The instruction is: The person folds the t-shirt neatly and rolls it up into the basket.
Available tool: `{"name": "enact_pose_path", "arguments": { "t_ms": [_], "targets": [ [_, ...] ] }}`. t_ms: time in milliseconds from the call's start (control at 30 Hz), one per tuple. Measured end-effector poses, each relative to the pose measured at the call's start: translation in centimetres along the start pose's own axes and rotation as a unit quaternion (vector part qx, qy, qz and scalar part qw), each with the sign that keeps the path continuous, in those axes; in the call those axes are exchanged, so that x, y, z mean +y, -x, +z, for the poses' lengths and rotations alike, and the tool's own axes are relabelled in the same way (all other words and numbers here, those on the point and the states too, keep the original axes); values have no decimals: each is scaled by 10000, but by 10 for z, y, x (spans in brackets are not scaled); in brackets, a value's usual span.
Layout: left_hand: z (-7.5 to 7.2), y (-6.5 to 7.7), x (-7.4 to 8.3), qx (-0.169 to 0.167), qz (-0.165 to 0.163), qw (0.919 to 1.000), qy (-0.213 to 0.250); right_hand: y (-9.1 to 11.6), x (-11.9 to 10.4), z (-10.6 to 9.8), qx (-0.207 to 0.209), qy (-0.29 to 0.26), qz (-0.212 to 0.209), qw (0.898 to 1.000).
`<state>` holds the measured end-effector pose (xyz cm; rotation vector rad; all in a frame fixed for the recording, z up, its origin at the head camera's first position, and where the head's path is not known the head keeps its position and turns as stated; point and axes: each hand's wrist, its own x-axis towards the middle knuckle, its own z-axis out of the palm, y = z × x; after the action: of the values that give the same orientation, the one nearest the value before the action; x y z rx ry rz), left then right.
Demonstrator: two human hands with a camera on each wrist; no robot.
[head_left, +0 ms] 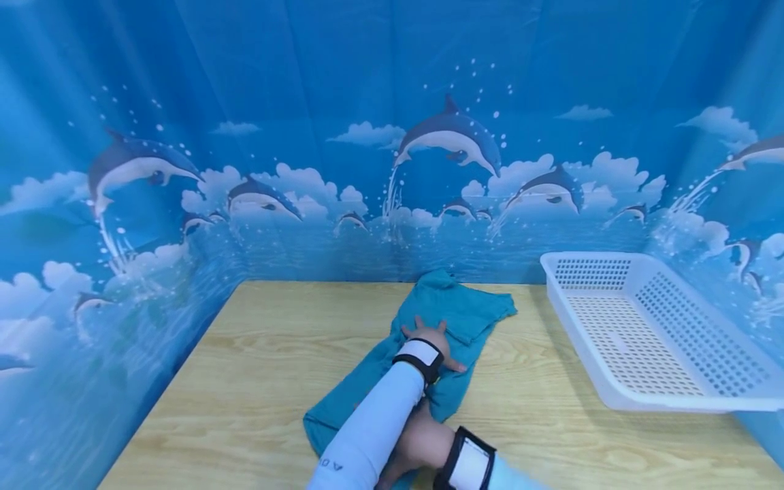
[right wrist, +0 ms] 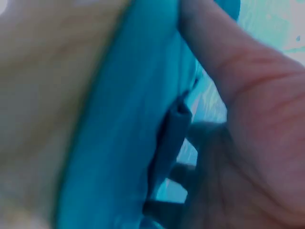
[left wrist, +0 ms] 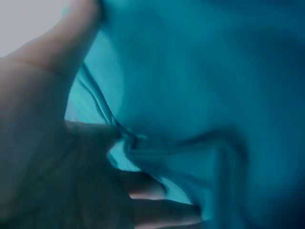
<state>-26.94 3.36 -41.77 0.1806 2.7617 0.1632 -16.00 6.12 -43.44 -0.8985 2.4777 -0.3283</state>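
A teal garment (head_left: pixel 361 388), wrinkled and partly folded over itself, lies lengthwise on the wooden table. My left hand (head_left: pixel 433 340) rests on its middle with the fingers and thumb spread. In the left wrist view, the fingertips (left wrist: pixel 167 212) meet creased fabric. Nearer the front edge, my right hand (head_left: pixel 422 435) is on the garment's lower part, partly hidden under the left forearm. The right wrist view shows its thumb (right wrist: pixel 224 52) stretched along the cloth and the fingers spread beside a raised fold (right wrist: pixel 174 136).
A white perforated plastic basket (head_left: pixel 588 354) stands at the right of the wooden table (head_left: pixel 257 361). Behind and at both sides hangs a blue curtain (head_left: pixel 306 88) printed with dolphins. The left forearm crosses over the right hand.
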Motion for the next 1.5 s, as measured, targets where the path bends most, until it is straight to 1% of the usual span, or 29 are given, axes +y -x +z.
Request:
{"name": "enact_pose_path", "arguments": {
  "t_ms": [33, 100, 133, 233, 267, 367, 467, 500, 567, 633, 733, 800, 933, 1000, 1067, 1167, 1333, 1500],
  "targets": [
    [-1, -1, 0, -6, -107, 9999, -42, -1, 6, 1, -61, 24, -80, 9999],
    [-2, -2, 0, -12, -347, 9994, -66, 1, 11, -2, -191, 137, -78, 9997],
    [-2, -2, 0, -1, -460, 9989, -78, 2, 18, -4, -337, 248, -68, 9991],
    [-2, -3, 2, 22, -735, 9972, -158, 9, 34, -9, -587, 491, -193, 9969],
    [-2, -4, 3, 32, -812, 9965, -184, 14, 37, -12, -664, 507, -144, 9964],
    [-2, -8, 5, 32, -1163, 9931, -143, 24, 48, -16, -820, 341, -158, 9959],
    [-2, -13, 8, -4, -1590, 9873, -82, 32, 54, -19, -929, 116, 30, 9956],
    [-1, -15, 9, -12, -1728, 9849, -80, 34, 55, -19, -953, 116, 55, 9954],
    [-1, -20, 11, -41, -1941, 9808, -182, 38, 57, -19, -994, 146, 184, 9948],
    [1, -27, 13, -36, -2049, 9781, -369, 41, 59, -20, -1030, 216, 176, 9943],
    [5, -38, 14, -20, -2098, 9747, -765, 45, 64, -20, -1106, 207, 89, 9936],
    [9, -43, 12, 36, -2038, 9733, -1056, 47, 68, -19, -1128, 170, -13, 9935],
    [16, -49, 8, 278, -1893, 9684, -1602, 49, 77, -16, -1192, 42, -192, 9927],
    [19, -51, 6, 449, -1826, 9658, -1783, 48, 81, -12, -1187, -19, -216, 9927],
    [22, -53, 4, 590, -1772, 9652, -1829, 47, 85, -9, -1223, -64, -277, 9921],
    [25, -56, 2, 722, -1706, 9647, -1873, 48, 85, -9, -1244, -59, -222, 9920],
    [28, -59, 1, 781, -1666, 9639, -1924, 52, 71, -14, -1213, 30, -91, 9926],
    [27, -57, 1, 1008, -1436, 9667, -1863, 52, 65, -17, -1306, 186, 35, 9913]
  ]
}}
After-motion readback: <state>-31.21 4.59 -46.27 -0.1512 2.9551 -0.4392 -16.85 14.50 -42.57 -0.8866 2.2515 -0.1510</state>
